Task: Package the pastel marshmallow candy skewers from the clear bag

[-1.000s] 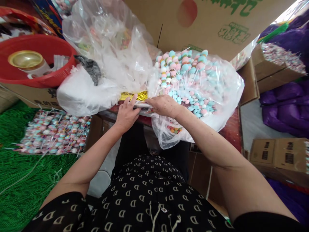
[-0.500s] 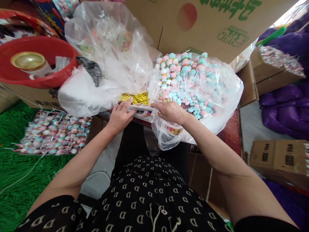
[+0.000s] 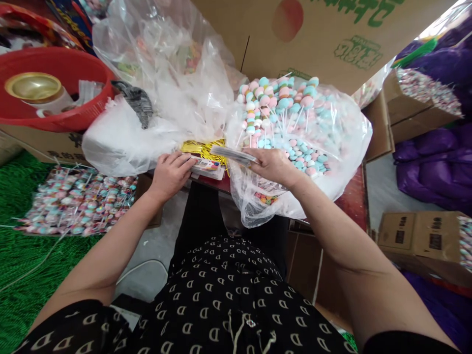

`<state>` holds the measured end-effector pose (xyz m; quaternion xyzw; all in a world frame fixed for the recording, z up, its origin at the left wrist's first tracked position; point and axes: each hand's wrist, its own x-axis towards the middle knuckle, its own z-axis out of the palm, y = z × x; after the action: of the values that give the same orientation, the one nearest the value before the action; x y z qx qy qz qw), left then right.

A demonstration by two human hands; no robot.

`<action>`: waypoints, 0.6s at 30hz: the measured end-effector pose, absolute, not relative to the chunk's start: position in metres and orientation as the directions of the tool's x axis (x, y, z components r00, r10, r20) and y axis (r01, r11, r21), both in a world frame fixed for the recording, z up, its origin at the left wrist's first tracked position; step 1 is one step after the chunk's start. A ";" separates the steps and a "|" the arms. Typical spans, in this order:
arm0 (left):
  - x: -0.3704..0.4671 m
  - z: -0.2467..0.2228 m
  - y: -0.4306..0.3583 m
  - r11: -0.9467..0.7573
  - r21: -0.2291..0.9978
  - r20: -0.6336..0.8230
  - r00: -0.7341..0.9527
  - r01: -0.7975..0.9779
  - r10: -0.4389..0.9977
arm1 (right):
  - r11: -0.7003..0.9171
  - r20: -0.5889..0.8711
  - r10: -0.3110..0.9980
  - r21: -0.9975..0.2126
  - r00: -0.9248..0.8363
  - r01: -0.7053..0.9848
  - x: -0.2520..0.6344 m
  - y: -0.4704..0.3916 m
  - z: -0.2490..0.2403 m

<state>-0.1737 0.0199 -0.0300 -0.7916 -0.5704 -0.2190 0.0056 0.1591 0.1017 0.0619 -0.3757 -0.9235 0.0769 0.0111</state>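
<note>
At the table's front edge, my left hand point(image 3: 170, 176) is closed over the left end of a stack of printed plastic bags point(image 3: 208, 168) with colourful markings. My right hand point(image 3: 273, 165) grips a thin sheaf of clear plastic bags point(image 3: 233, 154), held slightly above the table and pointing left. Gold metallic twist ties point(image 3: 201, 147) lie just behind the printed stack. Right of them, a large clear bag point(image 3: 346, 132) lies open around pink, blue and white candy skewers point(image 3: 283, 101) and loose candies point(image 3: 308, 157). My right fingertips are partly hidden by the sheaf.
A red basin point(image 3: 83, 110) with a gold-lidded jar stands at the left, beside a knotted white plastic bag point(image 3: 110, 147). Wrapped candy skewers point(image 3: 81, 201) fill a box on the green floor covering. A big cardboard box point(image 3: 250, 29) stands behind; more boxes point(image 3: 416, 236) sit right.
My hands have moved apart. The right hand has lifted the clear sheaf off to the right, exposing the printed stack. My left hand has shifted a little left and down.
</note>
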 end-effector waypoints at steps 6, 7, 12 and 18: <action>-0.182 -0.041 0.014 -0.343 0.278 0.414 0.210 0.897 0.886 | 0.613 -0.073 0.783 -0.079 -0.618 0.786 0.122 0.085 0.030; -0.183 -0.043 0.013 -0.339 0.286 0.431 0.196 0.896 0.881 | 0.609 -0.065 0.788 -0.061 -0.612 0.791 0.118 0.083 0.026; -0.181 -0.050 0.013 -0.321 0.319 0.440 0.161 0.892 0.884 | 0.643 0.000 0.766 -0.029 -0.643 0.766 0.110 0.078 0.014; -0.171 -0.037 0.017 -0.308 0.307 0.347 0.196 0.900 0.917 | 0.681 0.092 0.728 0.020 -0.679 0.732 0.105 0.074 -0.009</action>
<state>-0.1713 0.0168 -0.0373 -0.7730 -0.5878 -0.2378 -0.0180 0.1048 0.0738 -0.0087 -0.3985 -0.9160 -0.0274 0.0382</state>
